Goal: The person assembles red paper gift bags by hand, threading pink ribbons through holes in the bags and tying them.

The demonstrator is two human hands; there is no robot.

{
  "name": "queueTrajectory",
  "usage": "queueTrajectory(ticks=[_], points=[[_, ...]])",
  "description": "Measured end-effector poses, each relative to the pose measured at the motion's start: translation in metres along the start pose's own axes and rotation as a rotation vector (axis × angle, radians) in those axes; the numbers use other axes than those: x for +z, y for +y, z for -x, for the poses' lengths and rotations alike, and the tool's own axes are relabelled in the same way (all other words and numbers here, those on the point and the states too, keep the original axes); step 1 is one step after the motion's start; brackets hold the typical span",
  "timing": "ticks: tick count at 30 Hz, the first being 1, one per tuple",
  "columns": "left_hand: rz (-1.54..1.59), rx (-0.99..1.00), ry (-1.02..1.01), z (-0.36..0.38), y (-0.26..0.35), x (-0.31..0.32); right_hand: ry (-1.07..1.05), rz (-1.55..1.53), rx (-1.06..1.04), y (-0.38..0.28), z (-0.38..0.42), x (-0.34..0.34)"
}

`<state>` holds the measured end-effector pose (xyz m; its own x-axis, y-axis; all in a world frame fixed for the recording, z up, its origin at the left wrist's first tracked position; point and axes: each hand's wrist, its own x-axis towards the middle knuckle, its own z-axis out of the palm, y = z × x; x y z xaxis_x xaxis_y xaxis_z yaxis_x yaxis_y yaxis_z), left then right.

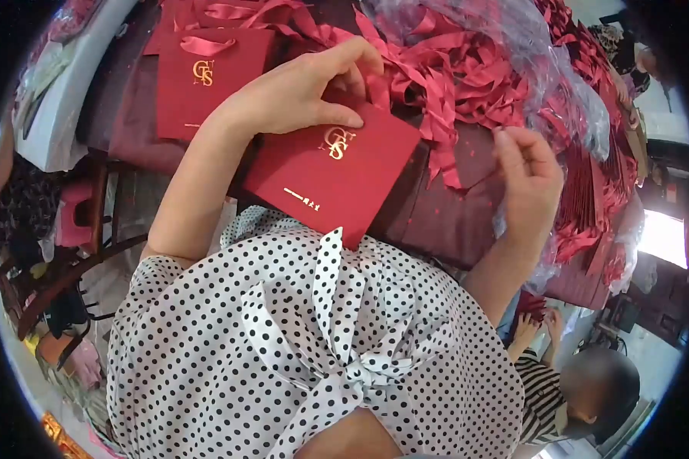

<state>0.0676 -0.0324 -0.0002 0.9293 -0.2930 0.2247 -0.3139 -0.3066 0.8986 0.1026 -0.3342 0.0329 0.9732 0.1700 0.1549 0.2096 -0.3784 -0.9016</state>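
Note:
A red paper bag with gold lettering (337,172) lies tilted at the table's near edge, against the dotted shirt. My left hand (306,92) is on its top edge, the thumb on the front face and the curled fingers behind, by a red ribbon. To the right, my right hand (530,164) is raised with thumb and forefinger pinched together near the loose ribbons; whatever is between the fingertips is too small to make out. Another red bag with a ribbon handle (214,92) lies at the upper left. Loose red ribbons (482,76) are heaped beyond both hands.
Clear plastic wrap (566,84) covers part of the ribbon heap. Stacked red bags (582,191) stand at the right. A person in a striped top (540,394) is at the lower right, hands near something red. A wooden chair (92,206) stands at the left.

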Motion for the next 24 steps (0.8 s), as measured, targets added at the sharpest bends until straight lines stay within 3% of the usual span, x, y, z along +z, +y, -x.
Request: queueTrajectory(ticks=[1, 6, 8, 11, 16, 18, 21, 24], points=[[0.043, -0.044, -0.105, 0.002, 0.003, 0.0, -0.015, -0.052, 0.006, -0.008, 0.008, 0.003], [-0.144, 0.062, -0.124, -0.001, -0.003, 0.007, -0.199, -0.084, -0.067, -0.035, 0.037, 0.05], [-0.112, -0.067, -0.057, -0.003, 0.003, 0.011, -0.222, -0.053, -0.117, -0.028, 0.032, 0.063], [-0.109, -0.108, -0.023, -0.007, 0.013, 0.012, -0.28, -0.049, -0.1, -0.017, 0.02, 0.069], [0.06, -0.196, -0.058, -0.004, 0.003, 0.017, -0.261, 0.084, -0.17, -0.012, 0.011, 0.073], [0.439, -0.341, -0.079, -0.002, 0.005, 0.018, -0.269, 0.103, -0.195, -0.017, 0.01, 0.072], [0.556, -0.378, -0.12, -0.004, 0.002, 0.017, -0.287, 0.173, -0.219, -0.023, 0.007, 0.071], [0.542, -0.369, -0.117, -0.003, 0.001, 0.018, -0.322, 0.331, -0.369, -0.027, 0.003, 0.07]])
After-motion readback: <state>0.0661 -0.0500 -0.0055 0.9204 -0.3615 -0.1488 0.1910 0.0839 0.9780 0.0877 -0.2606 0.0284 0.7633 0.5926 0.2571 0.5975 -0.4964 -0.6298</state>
